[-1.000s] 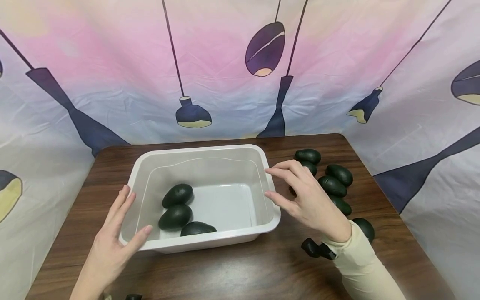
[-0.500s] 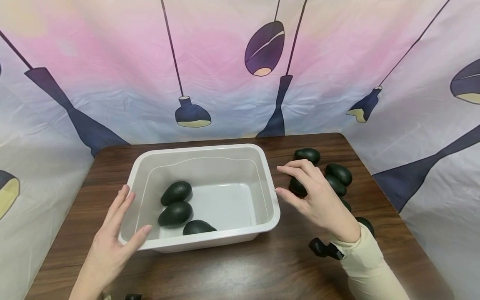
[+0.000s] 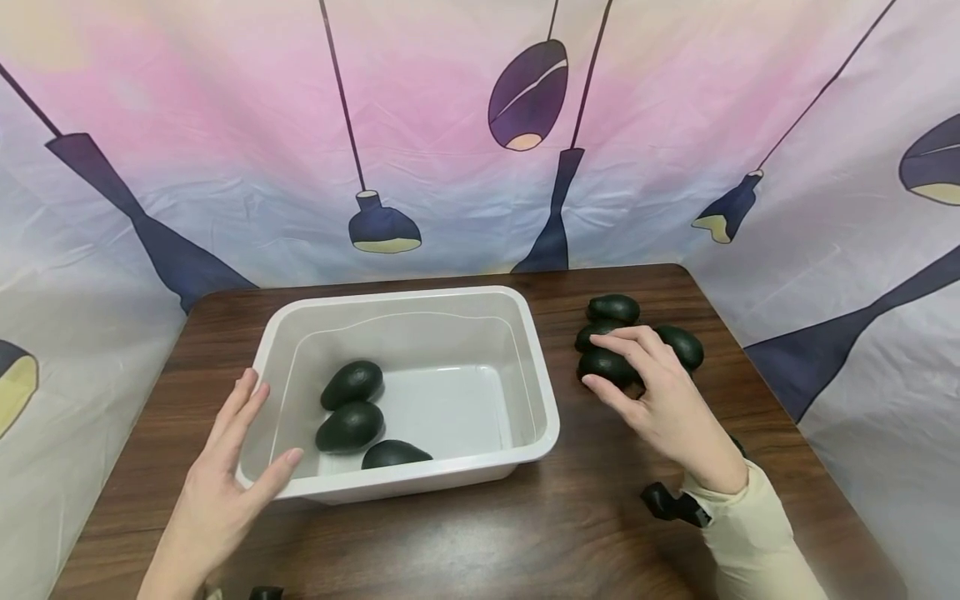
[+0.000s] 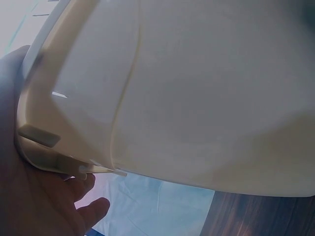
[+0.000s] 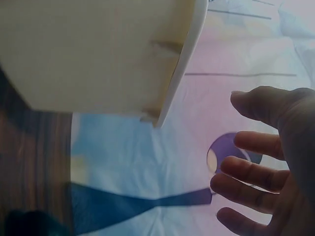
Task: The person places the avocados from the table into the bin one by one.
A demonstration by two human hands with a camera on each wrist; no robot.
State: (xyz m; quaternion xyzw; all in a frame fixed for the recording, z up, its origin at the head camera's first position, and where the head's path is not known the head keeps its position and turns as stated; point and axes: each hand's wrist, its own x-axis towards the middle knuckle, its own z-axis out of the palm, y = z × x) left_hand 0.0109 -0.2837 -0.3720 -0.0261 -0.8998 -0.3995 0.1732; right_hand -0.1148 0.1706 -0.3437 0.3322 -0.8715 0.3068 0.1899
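Note:
A white plastic tub [image 3: 536, 371] stands on the wooden table with three avocados inside, one of them an avocado [image 3: 351, 427] toward the left. My left hand [image 3: 213, 492] lies at the tub's front left corner, fingers extended along the rim. In the left wrist view that hand [image 4: 44, 201] shows beside the tub's corner. Over the loose avocados to the tub's right hovers my right hand [image 3: 667, 400], thumb and fingers spread apart. Its thumb tip overlaps an avocado [image 3: 604, 367] in the head view. The right wrist view shows nothing between the fingers [image 5: 251, 169].
Further avocados lie around the right hand, including an avocado [image 3: 613, 308] at the back and an avocado [image 3: 681, 346] to the right. A black strap end [image 3: 671, 504] sticks out at the right wrist. A printed cloth [image 3: 450, 167] hangs behind the table [image 3: 450, 542].
My right hand has moved rightward from the tub's right rim to above the loose avocados. The left hand stays at the tub's corner. The avocado nearest the tub's front wall has shifted slightly.

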